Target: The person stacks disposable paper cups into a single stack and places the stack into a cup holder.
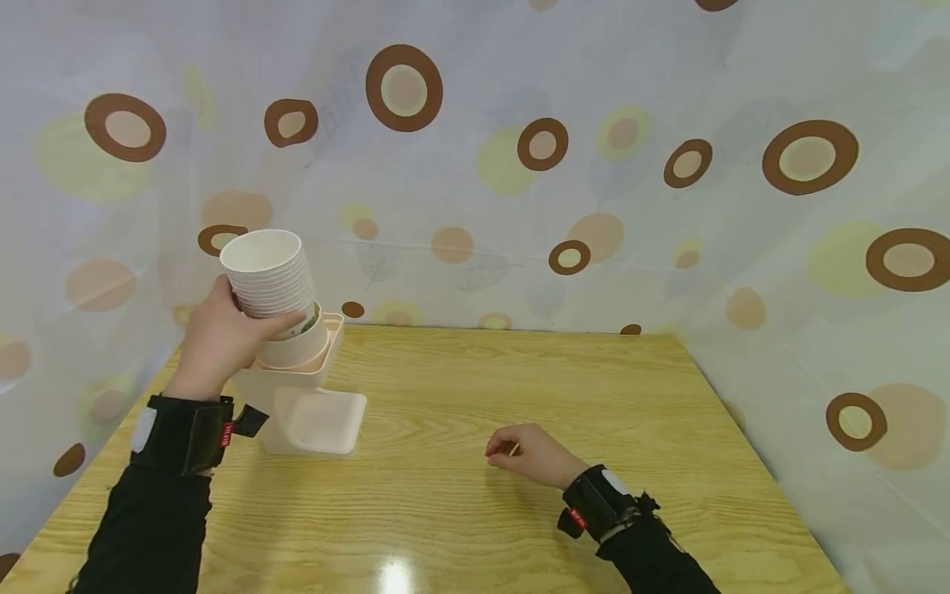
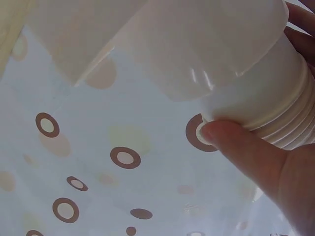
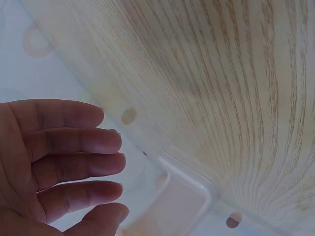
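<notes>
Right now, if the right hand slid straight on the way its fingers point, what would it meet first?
Probably the base of the cream cup holder; the right hand points left across bare table, though depth is unclear.

Head view looks down and forward over the table. Both wrist views sit close, angled upward; all three share the dispenser.
</notes>
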### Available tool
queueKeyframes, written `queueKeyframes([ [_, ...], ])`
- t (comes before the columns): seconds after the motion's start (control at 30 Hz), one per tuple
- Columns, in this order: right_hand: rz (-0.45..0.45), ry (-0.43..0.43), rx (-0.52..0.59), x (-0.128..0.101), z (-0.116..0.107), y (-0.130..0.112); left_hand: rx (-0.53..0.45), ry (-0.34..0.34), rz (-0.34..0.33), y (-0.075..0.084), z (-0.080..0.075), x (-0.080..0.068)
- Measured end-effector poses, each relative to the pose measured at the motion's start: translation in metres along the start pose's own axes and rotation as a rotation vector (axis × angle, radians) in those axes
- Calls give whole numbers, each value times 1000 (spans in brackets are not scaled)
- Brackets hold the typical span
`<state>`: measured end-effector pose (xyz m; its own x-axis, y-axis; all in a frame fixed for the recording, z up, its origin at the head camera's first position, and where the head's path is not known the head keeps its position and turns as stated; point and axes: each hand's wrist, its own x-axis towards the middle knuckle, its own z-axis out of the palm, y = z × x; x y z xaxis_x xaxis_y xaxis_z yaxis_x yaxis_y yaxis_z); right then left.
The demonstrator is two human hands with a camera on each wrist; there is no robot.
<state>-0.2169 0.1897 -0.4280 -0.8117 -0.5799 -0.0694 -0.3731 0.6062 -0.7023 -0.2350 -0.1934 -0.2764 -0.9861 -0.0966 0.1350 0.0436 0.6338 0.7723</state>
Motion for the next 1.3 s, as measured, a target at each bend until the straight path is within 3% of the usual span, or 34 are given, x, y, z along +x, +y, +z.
queueKeyframes([
  [0.4, 1, 1, 5, 1, -1, -1, 14, 42, 42, -16, 8, 1],
  [0.57, 1, 1, 6, 1, -1, 0, -59, -30, 55, -20, 9, 3],
  [0.73, -2, -5, 5, 2, 0, -1, -63, -77, 30, -24, 11, 4],
  [0.97, 12, -7, -6, 2, 0, -1, -125, -48, 3, -22, 15, 5],
  [1.3, 2, -8, -17, 2, 0, -2, -44, -12, -29, -19, 17, 1],
])
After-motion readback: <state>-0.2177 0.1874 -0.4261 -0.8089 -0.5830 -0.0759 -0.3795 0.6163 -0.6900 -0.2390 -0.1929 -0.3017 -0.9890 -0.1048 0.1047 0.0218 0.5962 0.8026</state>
